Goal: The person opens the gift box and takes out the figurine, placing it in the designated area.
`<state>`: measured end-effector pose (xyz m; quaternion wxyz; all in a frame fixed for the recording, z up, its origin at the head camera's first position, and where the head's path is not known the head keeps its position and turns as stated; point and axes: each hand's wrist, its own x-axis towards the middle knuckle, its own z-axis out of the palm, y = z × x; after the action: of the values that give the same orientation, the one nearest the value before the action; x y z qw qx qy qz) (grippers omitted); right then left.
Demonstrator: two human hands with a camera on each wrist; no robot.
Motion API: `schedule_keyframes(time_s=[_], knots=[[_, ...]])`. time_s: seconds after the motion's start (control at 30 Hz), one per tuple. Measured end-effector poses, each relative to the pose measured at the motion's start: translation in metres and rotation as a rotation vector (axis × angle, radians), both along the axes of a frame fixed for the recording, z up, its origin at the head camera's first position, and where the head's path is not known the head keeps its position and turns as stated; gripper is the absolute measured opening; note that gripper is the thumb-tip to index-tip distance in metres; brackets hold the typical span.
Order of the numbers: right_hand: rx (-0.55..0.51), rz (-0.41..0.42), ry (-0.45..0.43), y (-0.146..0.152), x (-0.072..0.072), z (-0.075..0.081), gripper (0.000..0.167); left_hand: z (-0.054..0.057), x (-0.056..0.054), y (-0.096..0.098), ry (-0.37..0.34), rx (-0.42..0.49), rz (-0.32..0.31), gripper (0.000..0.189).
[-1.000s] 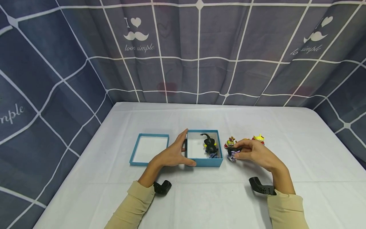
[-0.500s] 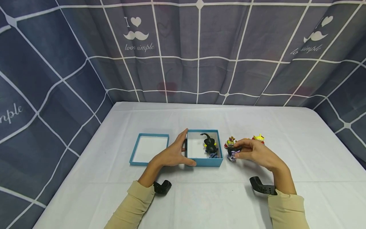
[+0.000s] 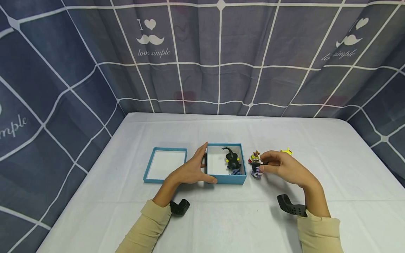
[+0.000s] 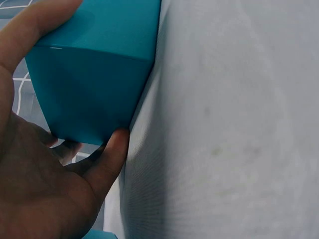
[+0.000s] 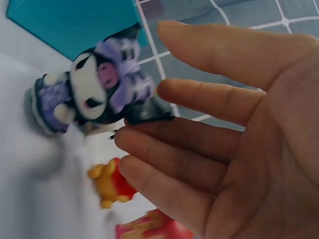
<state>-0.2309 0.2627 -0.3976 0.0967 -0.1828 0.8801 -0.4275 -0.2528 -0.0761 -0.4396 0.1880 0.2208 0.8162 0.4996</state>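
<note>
On the left, my left hand (image 3: 192, 168) holds the blue open-topped box (image 3: 227, 179), thumb along the front wall and fingers at the left side, as the left wrist view (image 4: 89, 89) also shows. A dark figurine (image 3: 233, 162) with a curved tail lies inside the box. Just right of it stands a small black-and-purple figurine (image 5: 92, 87) with a white face and a purple bow, upright on the table. My right hand (image 3: 286, 168) is beside this figurine, thumb and fingers spread apart, with fingertips close to its pointed black ear.
The box's blue-rimmed lid (image 3: 167, 181) lies to the left, its white inside facing up. Behind the black-and-purple figurine is a figurine with a brown hat (image 3: 255, 154). A yellow figurine (image 3: 287, 151) shows partly behind my right hand. A grey checked curtain (image 3: 202, 84) hangs behind the table.
My right hand has loosened from the black-and-purple figurine and shifted slightly right, leaving it standing. The left hand and box have stayed put.
</note>
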Motion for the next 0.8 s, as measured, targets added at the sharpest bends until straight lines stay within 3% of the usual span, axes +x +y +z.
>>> schedule_keyframes(time_s=[0.13, 0.23, 0.4, 0.6, 0.7, 0.8], knots=[[0.059, -0.032, 0.061, -0.005, 0.004, 0.012, 0.038, 0.000, 0.000, 0.000, 0.004, -0.007, 0.005, 0.126], [0.071, -0.101, 0.124, -0.011, 0.009, 0.020, 0.038, 0.000, 0.000, 0.000, 0.003, -0.007, 0.005, 0.126], [-0.015, -0.197, 0.202, -0.031, 0.015, 0.028, 0.035, -0.002, 0.001, 0.000, 0.001, -0.003, -0.003, 0.126], [-0.138, -0.184, 0.332, -0.079, 0.013, 0.011, 0.035, -0.003, 0.001, 0.000, 0.005, 0.007, 0.000, 0.125], [-0.125, -0.168, 0.374, -0.105, 0.012, -0.001, 0.042, -0.003, 0.001, 0.000, 0.010, 0.018, 0.000, 0.125], [-0.073, -0.150, 0.360, -0.121, 0.012, -0.012, 0.053, -0.003, 0.001, 0.001, 0.025, 0.024, -0.013, 0.125]])
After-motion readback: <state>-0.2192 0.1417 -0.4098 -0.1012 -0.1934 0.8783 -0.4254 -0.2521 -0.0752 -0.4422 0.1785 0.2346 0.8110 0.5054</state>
